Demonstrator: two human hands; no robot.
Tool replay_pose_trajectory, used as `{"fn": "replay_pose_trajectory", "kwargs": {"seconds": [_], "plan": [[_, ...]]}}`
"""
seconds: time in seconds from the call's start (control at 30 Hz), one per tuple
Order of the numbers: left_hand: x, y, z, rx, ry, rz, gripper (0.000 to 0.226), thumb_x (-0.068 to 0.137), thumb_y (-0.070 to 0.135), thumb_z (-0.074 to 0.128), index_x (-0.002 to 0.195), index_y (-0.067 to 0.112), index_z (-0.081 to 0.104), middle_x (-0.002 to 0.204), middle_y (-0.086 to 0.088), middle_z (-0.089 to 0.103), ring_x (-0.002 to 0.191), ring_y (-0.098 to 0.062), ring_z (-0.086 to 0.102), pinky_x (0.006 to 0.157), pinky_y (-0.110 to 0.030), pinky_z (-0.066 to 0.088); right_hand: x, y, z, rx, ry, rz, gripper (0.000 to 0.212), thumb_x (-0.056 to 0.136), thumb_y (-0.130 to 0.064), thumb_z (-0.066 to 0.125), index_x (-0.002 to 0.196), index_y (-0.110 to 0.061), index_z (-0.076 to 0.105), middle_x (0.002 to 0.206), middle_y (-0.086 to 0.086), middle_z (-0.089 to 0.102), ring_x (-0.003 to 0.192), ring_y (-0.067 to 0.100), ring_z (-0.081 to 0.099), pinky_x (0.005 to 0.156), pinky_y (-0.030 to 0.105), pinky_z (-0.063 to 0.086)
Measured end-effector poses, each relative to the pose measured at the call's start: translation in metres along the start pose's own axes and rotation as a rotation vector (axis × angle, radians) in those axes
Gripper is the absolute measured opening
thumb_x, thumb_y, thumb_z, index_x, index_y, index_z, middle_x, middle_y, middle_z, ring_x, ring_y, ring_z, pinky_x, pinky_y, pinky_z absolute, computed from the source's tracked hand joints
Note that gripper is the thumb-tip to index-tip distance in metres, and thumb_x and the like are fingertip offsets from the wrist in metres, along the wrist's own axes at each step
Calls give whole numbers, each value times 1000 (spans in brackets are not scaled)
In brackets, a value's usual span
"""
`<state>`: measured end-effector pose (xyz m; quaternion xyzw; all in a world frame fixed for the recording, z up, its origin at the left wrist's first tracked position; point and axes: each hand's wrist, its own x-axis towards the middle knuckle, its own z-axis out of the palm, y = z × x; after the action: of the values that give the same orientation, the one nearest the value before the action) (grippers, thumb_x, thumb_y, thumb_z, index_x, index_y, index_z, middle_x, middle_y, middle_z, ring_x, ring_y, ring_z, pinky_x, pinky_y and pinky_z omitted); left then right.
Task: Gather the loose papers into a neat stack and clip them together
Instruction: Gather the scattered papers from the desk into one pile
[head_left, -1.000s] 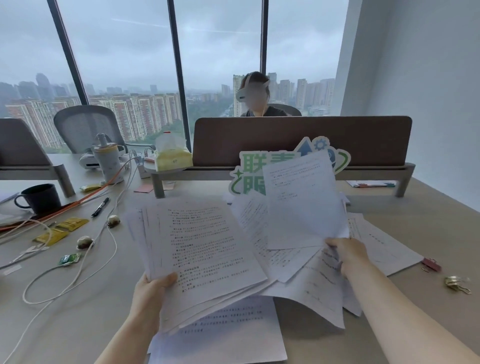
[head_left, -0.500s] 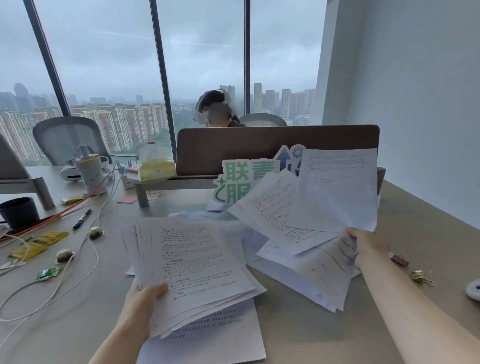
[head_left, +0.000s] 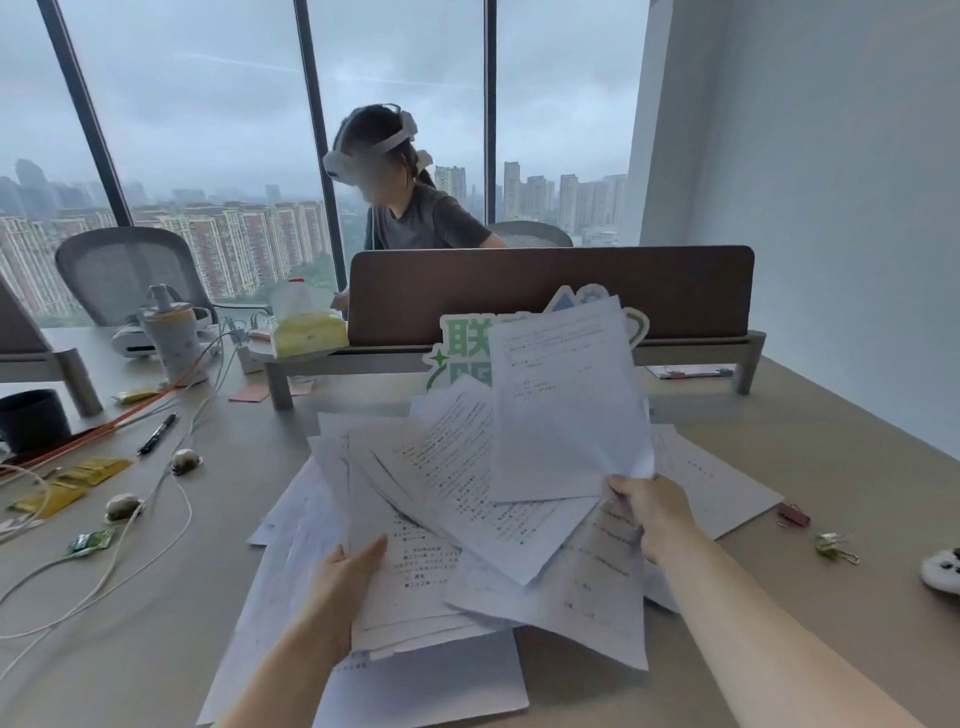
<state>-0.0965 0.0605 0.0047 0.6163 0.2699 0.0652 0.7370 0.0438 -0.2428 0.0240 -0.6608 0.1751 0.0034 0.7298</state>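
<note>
Several printed white sheets are fanned out in front of me. My left hand (head_left: 347, 574) holds the lower left pile of papers (head_left: 405, 587) by its left edge, thumb on top. My right hand (head_left: 644, 512) pinches a bunch of sheets (head_left: 561, 410) by their lower corner, lifted and overlapping the left pile. More loose sheets (head_left: 711, 480) lie flat on the desk at the right, and another sheet (head_left: 431, 686) lies under the pile near me. A pink binder clip (head_left: 793, 515) and a gold binder clip (head_left: 836, 545) lie on the desk to the right.
A brown divider (head_left: 550, 291) with a green sign (head_left: 457, 343) stands behind the papers; a person sits beyond it. Cables (head_left: 130, 540), a pen (head_left: 157, 434), yellow packets (head_left: 78, 480), a black mug (head_left: 31, 418) and a tissue box (head_left: 306, 327) fill the left. A white controller (head_left: 943, 569) lies far right.
My right hand has swung its sheets leftward over the pile in my left hand. The camera has tilted and shifted, bringing the person behind the divider more into view.
</note>
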Motion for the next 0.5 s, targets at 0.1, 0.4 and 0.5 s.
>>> {"fn": "replay_pose_trajectory", "kwargs": {"seconds": [0.1, 0.4, 0.5], "plan": [[-3, 2, 4, -13, -57, 27, 30, 91, 34, 62, 115, 17, 57, 102, -12, 72, 86, -31, 70, 59, -32, 56, -6, 13, 13, -108, -127, 8, 33, 81, -7, 76, 112, 0, 67, 96, 15, 71, 87, 31, 66, 74, 35, 52], [11, -10, -2, 35, -54, -48, 24, 84, 1, 69, 107, 3, 65, 96, -20, 74, 81, -39, 72, 72, -49, 59, -17, 20, 38, -518, -467, 83, 56, 77, -43, 80, 119, -8, 66, 111, 1, 70, 103, 24, 66, 83, 32, 48], [12, -9, -5, 40, -71, -65, 27, 83, 0, 70, 110, 3, 65, 97, -21, 74, 84, -42, 71, 76, -54, 58, -9, 18, 43, -479, -288, 48, 52, 87, -51, 67, 116, -8, 67, 113, 8, 69, 102, 29, 64, 88, 38, 49]]}}
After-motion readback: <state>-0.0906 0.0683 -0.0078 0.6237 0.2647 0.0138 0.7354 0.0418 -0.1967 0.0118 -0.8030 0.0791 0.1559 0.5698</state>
